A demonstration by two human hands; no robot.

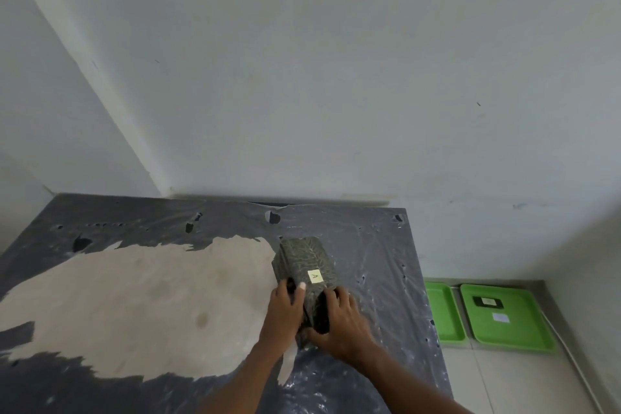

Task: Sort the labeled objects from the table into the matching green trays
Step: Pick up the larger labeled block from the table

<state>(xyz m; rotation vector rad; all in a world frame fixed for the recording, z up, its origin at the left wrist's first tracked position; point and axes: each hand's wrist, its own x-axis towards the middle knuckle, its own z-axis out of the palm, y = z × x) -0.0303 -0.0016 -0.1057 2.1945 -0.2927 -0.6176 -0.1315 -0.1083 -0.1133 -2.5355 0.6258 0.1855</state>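
Note:
A dark green patterned box [304,259] with a small pale sticker marked "A" on top rests on the table [134,296], toward its right side. My left hand [284,312] grips the box's near left side, thumb on top beside the sticker. My right hand [339,319] clasps the near right side. Two green trays lie on the floor to the right of the table: a narrow-looking one [443,312] partly hidden by the table edge, and a wider one [504,319] holding a black labeled item and a pale card.
The table is covered by torn dark plastic sheeting with a large bare beige patch in the middle. White walls meet in a corner behind it. Pale tiled floor lies at the lower right, beside the trays.

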